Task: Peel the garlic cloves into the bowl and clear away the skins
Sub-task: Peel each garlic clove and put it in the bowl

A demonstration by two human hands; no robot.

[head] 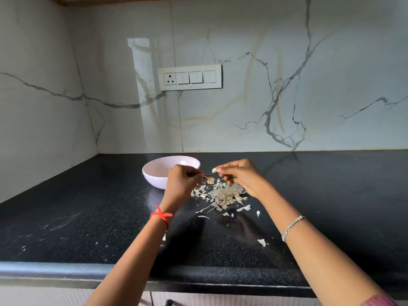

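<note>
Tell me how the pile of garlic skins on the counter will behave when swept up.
The garlic skins look thin, curled and papery, so they are probably very light and floppy. Some stray flakes lie scattered on the counter, so a sweep would likely scatter some rather than gather all.

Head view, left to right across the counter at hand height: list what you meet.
White bowl → left hand → thin dark tool it grips → garlic clove → right hand pinching it. The skin pile spreads beneath both hands, so it is left out.
</note>
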